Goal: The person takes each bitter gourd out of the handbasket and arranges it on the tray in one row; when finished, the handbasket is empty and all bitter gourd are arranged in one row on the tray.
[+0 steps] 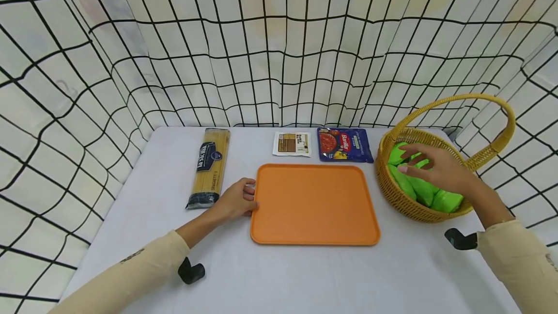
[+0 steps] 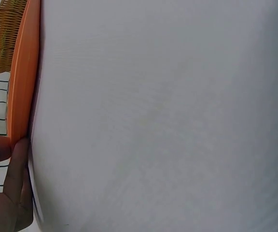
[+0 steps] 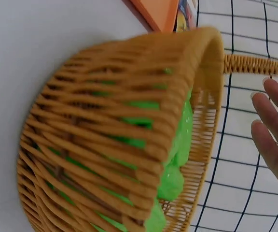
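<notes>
My left hand (image 1: 237,200) pinches the left edge of an orange rectangular tray (image 1: 314,202), which lies on the white table. In the left wrist view, the thumb and fingers (image 2: 17,166) meet at the tray's rim (image 2: 24,77). Over a wicker basket (image 1: 405,207) hovers my right hand (image 1: 436,166), its fingers spread loosely and holding nothing. Glossy bright-green rounded things (image 1: 423,185) fill the basket; part of them is hidden under that hand. The right wrist view shows the fingers (image 3: 274,125) above the basket's rim, apart from the green things (image 3: 170,181).
A pack of spaghetti (image 1: 209,168) lies left of the tray. Behind the tray are a small white-and-brown packet (image 1: 292,144) and a blue Barilla pouch (image 1: 344,144). The basket's tall handle (image 1: 462,97) arches behind my right hand. Black netting (image 1: 283,54) encloses the table's back and sides.
</notes>
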A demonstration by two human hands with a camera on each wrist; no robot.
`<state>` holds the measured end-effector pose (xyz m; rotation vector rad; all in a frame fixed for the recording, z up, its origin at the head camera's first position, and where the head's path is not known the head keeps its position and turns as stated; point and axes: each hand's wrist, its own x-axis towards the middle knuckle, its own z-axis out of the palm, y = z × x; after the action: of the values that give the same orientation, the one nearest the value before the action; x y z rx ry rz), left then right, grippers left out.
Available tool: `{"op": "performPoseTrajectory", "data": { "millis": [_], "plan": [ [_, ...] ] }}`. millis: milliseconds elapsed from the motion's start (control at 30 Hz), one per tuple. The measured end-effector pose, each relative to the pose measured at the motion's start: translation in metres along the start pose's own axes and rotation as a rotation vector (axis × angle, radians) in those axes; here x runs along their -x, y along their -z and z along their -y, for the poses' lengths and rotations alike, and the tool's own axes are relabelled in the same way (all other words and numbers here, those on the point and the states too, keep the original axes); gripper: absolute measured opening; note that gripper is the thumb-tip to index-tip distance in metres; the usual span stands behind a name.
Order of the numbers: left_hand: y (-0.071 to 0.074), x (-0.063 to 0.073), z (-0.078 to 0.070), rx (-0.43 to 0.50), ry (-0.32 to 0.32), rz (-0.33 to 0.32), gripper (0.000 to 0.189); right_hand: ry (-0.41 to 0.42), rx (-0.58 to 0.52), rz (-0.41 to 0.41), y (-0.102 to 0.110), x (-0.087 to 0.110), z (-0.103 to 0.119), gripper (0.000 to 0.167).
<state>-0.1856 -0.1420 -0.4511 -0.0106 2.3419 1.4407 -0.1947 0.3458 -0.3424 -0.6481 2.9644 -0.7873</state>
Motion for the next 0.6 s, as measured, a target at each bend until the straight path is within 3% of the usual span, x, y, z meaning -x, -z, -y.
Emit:
{"op": "performPoseTrajectory", "data": {
  "millis": [267, 600],
  "plan": [
    [0.001, 0.001, 0.0, -0.013, 0.003, -0.005, 0.069, -0.206, 0.009, 0.066, 0.014, -0.016, -0.024, 0.065],
    [0.0, 0.0, -0.001, -0.018, 0.008, -0.008, 0.068, -0.327, 0.07, 0.121, 0.026, -0.03, -0.059, 0.083]
  ]
}}
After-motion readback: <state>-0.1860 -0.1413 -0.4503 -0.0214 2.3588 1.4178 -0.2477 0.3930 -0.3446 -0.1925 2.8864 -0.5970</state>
